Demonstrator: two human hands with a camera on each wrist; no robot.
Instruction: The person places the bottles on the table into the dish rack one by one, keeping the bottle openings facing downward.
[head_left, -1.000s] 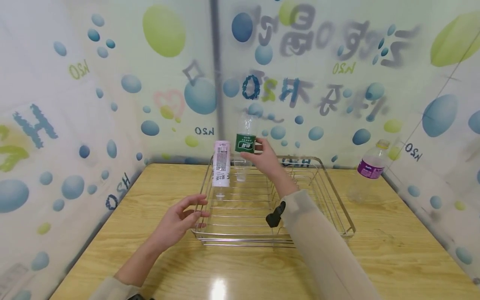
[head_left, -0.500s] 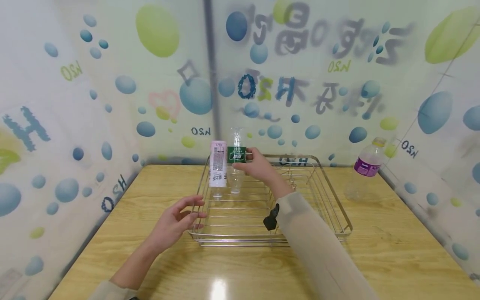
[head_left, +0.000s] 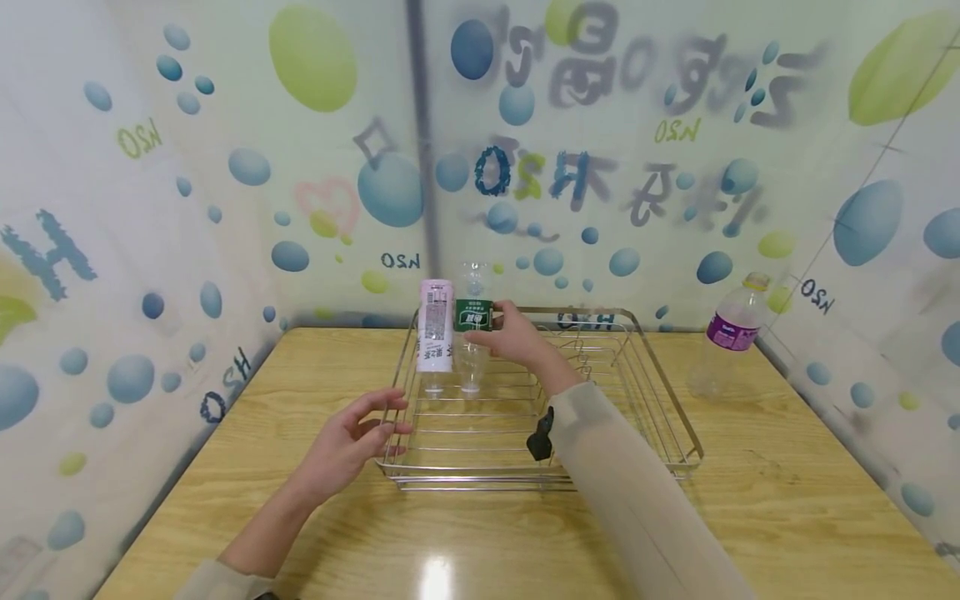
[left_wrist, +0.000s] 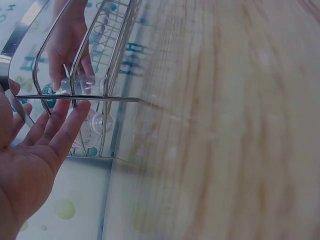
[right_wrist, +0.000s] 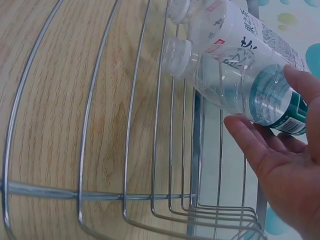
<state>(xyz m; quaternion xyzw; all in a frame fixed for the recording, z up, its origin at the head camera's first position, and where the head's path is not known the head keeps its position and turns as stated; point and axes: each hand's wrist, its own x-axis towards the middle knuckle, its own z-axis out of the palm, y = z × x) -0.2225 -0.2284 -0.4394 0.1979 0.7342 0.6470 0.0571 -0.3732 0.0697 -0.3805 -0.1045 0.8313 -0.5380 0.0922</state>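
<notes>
My right hand (head_left: pixel 520 340) holds a clear plastic bottle with a green label (head_left: pixel 473 316), thumb on one side and fingers on the other. The bottle stands upside down, its neck (right_wrist: pixel 176 57) down among the wires of a metal dish rack (head_left: pixel 480 481). Right beside it, a bottle with a pink and white wrapper (head_left: pixel 436 325) is also upside down in the rack's back left corner. At the rack's left side is my left hand (head_left: pixel 341 446), fingers (left_wrist: pixel 59 122) loosely extended at the wires and gripping nothing.
A clear bottle with a purple label and yellow neck ring (head_left: pixel 731 332) stands upright on the wooden table (head_left: pixel 780 492), right of the rack. Upright wire dividers (head_left: pixel 581 367) run through the rack's middle. A patterned curtain (head_left: pixel 630 125) closes off the back and sides.
The green-labelled bottle has come down and slightly left, into the rack beside the pink and white one, with my right hand on it. My left hand has stayed at the rack's left side.
</notes>
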